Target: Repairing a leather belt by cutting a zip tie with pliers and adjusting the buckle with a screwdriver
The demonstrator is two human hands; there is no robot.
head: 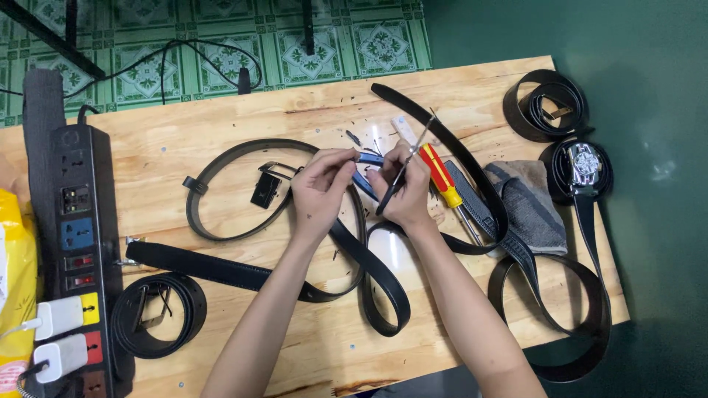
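My left hand (318, 190) pinches the end of a black belt (346, 243) over the middle of the wooden table (221, 125). My right hand (402, 193) grips a thin metal tool with a dark handle (404, 168), its tip pointing up and to the right, held close to the belt end. The belt strap runs down from my hands and loops toward the table's front edge. A red and yellow screwdriver (442, 180) lies just right of my right hand.
A black power strip (77, 243) with plugged chargers lies at the left. Coiled black belts (156, 313) (546, 107) sit at front left and back right. A belt with a silver buckle (586, 166) and a grey cloth (531, 203) lie at right. A loose buckle (265, 188) rests left of my hands.
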